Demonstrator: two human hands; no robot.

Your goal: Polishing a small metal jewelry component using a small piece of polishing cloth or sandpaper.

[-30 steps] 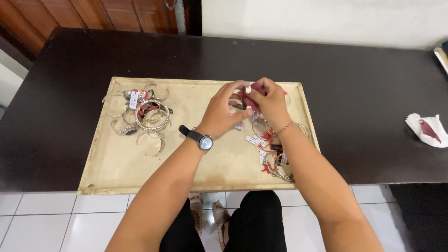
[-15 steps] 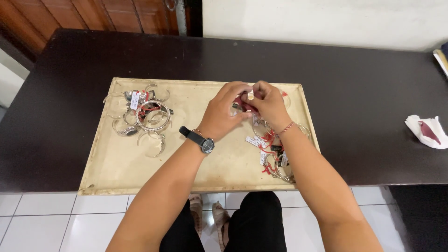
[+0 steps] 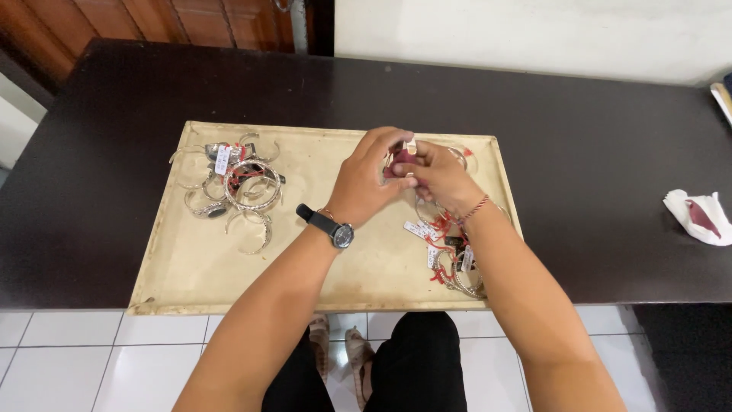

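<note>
1. A small silver bangle with a red tie and a pale tag (image 3: 402, 156) sits pinched between both hands, above the far middle of the beige tray (image 3: 191, 267); much of it is hidden by fingers
2. The left hand (image 3: 370, 179) is closed on it from the left, fingers curled over its top; a black wristwatch (image 3: 329, 226) is on that wrist
3. The right hand (image 3: 438, 174) grips it from the right, with a red cord bracelet (image 3: 476, 206) round the wrist
4. Just under the right forearm lies a heap of silver bangles with red ties and white tags (image 3: 450, 255)
5. Well apart, at the tray's left end, lies a second pile of silver bangles (image 3: 236, 191)
6. The tray rests on a dark tabletop (image 3: 595, 152); a crumpled white tissue with a dark red piece (image 3: 700, 217) lies near its right edge
</note>
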